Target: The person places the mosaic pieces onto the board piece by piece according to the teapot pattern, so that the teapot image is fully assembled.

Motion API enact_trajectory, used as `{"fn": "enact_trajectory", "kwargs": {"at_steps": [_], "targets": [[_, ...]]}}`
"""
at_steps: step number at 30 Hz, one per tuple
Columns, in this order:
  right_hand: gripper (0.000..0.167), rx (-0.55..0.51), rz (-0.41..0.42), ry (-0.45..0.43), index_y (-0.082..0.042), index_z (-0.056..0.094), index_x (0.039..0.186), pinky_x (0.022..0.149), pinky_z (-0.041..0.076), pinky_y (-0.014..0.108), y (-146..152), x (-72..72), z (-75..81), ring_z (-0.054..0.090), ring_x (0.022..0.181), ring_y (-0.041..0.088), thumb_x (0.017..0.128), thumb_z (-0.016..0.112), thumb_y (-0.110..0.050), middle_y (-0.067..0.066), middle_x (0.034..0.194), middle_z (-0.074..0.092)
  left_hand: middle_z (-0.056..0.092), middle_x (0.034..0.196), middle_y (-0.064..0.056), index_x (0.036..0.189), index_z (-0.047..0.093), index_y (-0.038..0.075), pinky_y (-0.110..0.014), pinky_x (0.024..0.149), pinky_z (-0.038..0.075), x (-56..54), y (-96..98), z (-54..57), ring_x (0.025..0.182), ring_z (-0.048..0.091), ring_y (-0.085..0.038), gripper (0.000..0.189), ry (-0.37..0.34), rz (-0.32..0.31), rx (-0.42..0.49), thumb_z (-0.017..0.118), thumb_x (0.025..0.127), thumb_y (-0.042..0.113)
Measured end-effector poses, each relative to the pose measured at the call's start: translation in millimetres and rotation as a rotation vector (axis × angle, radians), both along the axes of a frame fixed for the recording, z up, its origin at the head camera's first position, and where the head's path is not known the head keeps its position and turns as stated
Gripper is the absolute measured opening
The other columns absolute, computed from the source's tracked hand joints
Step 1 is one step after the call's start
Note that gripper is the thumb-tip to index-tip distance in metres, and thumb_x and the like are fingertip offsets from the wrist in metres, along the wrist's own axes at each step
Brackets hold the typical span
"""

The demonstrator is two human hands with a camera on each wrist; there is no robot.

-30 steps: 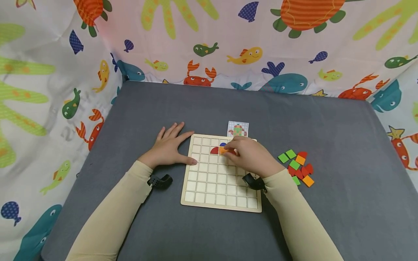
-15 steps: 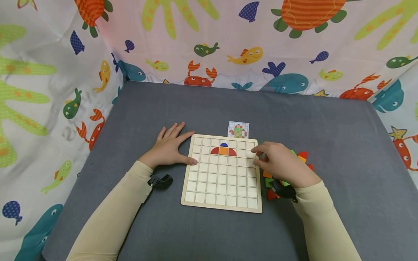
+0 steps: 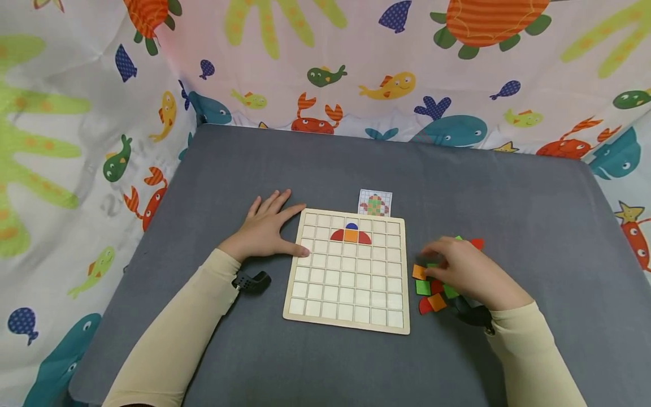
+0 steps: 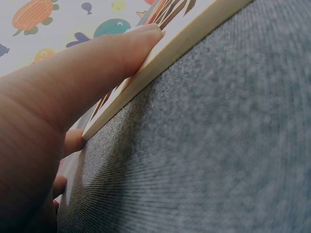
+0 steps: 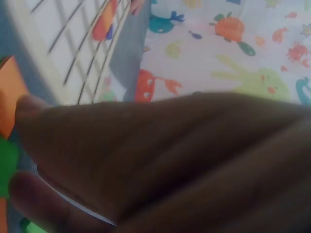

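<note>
My left hand rests spread at the left edge of a wooden grid board. In the left wrist view its thumb lies on the board's rim. Two red quarter-circle tiles flank an orange square tile in an upper row, below a blue half-circle tile. My right hand is over loose tiles right of the board, thumb and forefinger apart. Its fingertips are close to an orange tile, also in the right wrist view beside a green tile. The hand hides part of the pile.
A small printed pattern card lies against the board's far edge. More loose tiles, such as a green square and a red quarter-circle, lie near the right hand. A sea-animal curtain hangs behind the grey table.
My right hand has left the red tile at the right of the orange one on the board and moved right and nearer, over the loose tiles. My left hand stays in place.
</note>
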State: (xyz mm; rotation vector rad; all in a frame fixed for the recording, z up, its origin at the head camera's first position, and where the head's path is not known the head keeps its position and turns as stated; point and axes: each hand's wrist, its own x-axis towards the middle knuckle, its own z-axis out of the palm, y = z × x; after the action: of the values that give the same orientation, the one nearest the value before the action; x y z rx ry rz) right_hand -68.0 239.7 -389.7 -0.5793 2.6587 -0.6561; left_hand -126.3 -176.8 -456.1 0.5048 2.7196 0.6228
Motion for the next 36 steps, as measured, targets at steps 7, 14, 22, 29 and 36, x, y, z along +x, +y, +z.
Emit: {"fn": "enact_trajectory", "kwargs": {"at_steps": [7,14,22,29,36], "targets": [[0.02,0.019,-0.025,-0.049,-0.001,0.078,0.107,0.074,0.06,0.04,13.1,0.3,-8.7,0.068,0.082,0.018,0.088,0.082,-0.006,0.007,0.1,0.072,0.003,0.178,-0.006,0.167,0.033,0.032,-0.061,0.126,-0.011,-0.5,-0.3,-1.0,0.164,-0.005,-0.03,0.116,-0.001,-0.003,-0.006,0.079,0.072,0.081],[0.016,0.047,-0.055,-0.036,-0.005,0.078,0.1,0.071,0.056,0.036,14.2,0.0,-15.8,0.06,0.083,0.018,0.086,0.084,-0.008,0.001,0.091,0.069,0.004,0.178,-0.006,0.166,0.034,0.031,-0.061,0.127,-0.01,1.6,-0.5,-0.2,0.164,-0.004,-0.031,0.115,0.007,-0.002,0.009,0.078,0.072,0.081],[0.009,0.028,-0.064,-0.031,-0.009,0.073,0.095,0.061,0.05,0.03,11.3,-1.4,-9.2,0.056,0.069,0.013,0.09,0.081,-0.007,-0.003,0.078,0.064,0.004,0.178,-0.006,0.167,0.033,0.032,-0.06,0.127,-0.01,1.0,-1.2,1.0,0.164,-0.004,-0.03,0.115,0.003,-0.002,0.003,0.078,0.072,0.081],[0.007,0.036,-0.074,0.004,-0.009,0.07,0.097,0.057,0.048,0.032,-5.7,-9.9,2.3,0.054,0.058,0.013,0.094,0.076,-0.01,-0.001,0.078,0.063,0.005,0.178,-0.007,0.167,0.034,0.031,-0.061,0.126,-0.009,0.8,-1.4,1.8,0.164,-0.003,-0.032,0.116,0.005,0.0,0.001,0.081,0.072,0.078],[0.006,0.031,-0.039,0.022,-0.008,0.072,0.102,0.053,0.047,0.031,-32.6,-19.6,7.3,0.053,0.056,0.014,0.096,0.072,-0.009,0.001,0.079,0.065,0.006,0.178,-0.008,0.166,0.034,0.03,-0.062,0.126,-0.009,-0.2,-0.8,-1.6,0.164,-0.003,-0.032,0.117,0.015,-0.001,0.017,0.079,0.071,0.081]]}}
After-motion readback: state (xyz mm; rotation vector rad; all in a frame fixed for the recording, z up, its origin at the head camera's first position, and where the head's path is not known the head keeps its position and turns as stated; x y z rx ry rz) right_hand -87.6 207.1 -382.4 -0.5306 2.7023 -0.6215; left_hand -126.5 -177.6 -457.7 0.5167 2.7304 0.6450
